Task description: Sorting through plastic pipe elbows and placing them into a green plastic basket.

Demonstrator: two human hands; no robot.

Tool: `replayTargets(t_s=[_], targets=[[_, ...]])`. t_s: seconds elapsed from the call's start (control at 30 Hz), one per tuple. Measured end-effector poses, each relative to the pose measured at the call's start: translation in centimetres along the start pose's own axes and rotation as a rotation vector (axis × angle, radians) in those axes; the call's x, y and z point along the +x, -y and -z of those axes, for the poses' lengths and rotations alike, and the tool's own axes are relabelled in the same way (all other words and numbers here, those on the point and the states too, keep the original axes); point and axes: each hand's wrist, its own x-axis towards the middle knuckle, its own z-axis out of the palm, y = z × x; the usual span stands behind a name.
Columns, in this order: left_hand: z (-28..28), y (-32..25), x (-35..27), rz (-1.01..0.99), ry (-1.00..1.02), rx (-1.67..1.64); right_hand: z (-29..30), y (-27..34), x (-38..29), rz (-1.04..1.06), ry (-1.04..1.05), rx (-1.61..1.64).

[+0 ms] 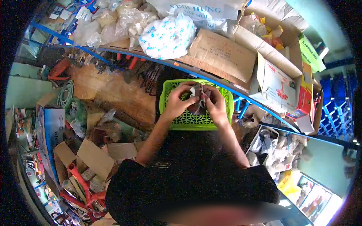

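A bright green plastic basket [195, 127] with an openwork pattern stands before me, below the shelf's edge. Over its middle, both of my hands hold a small dark bundle [201, 97] that looks like crinkled plastic; what it contains cannot be told. My left hand [181, 99] grips the bundle's left side, its thumb pressed against it, with a small white piece near the fingers. On the right side, my right hand [216, 101] pinches the bundle between thumb and fingers. The basket's floor is partly hidden by the hands and bundle.
A blue-edged shelf [198, 74] runs across above the basket, holding plastic bags [167, 36] and cardboard boxes [223, 55]. Blue pipes [243, 110] stick out at the right. Lower left, an open carton [94, 158] holds red pipe-like parts [80, 178]. Coiled hose [65, 94] lies at the left.
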Motion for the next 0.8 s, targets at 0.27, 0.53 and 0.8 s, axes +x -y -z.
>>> replayTargets(t_s=[0.27, 0.53, 0.8], targets=[[1.0, 4.8, -2.1, 0.223, -0.025, -0.167, 1.9, 0.3, 0.6, 0.319, -0.228, -0.295], [1.1, 4.5, -2.3, 0.285, -0.069, -0.358, 2.6, 4.3, 12.5, 0.576, -0.34, -0.984], [0.3, 6.2, -1.4, 0.344, 0.056, -0.33, -1.1, 3.7, 15.2, 0.8, -0.095, -1.032]])
